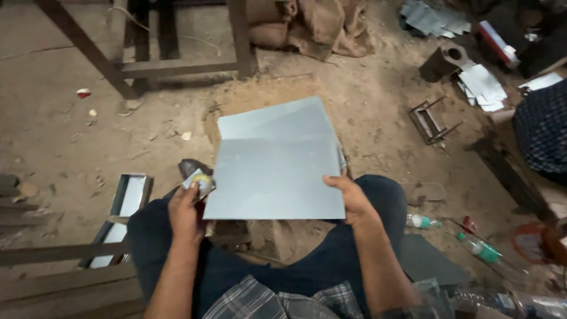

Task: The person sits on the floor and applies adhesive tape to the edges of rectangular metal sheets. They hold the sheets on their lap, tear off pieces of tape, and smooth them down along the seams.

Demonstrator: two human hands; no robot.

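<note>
I sit on a dirt floor with my knees apart. My right hand grips the lower right edge of a flat grey metal sheet held over my lap. A second grey sheet lies on the ground just beyond it. My left hand is at the sheet's left edge and holds a small round object with a yellow centre, which looks like a tape measure.
A bent metal channel lies left of my knee. A dark metal frame stands at the back. Burlap sacks, metal offcuts, a small bracket, plastic bottles and another person's checked sleeve are on the right.
</note>
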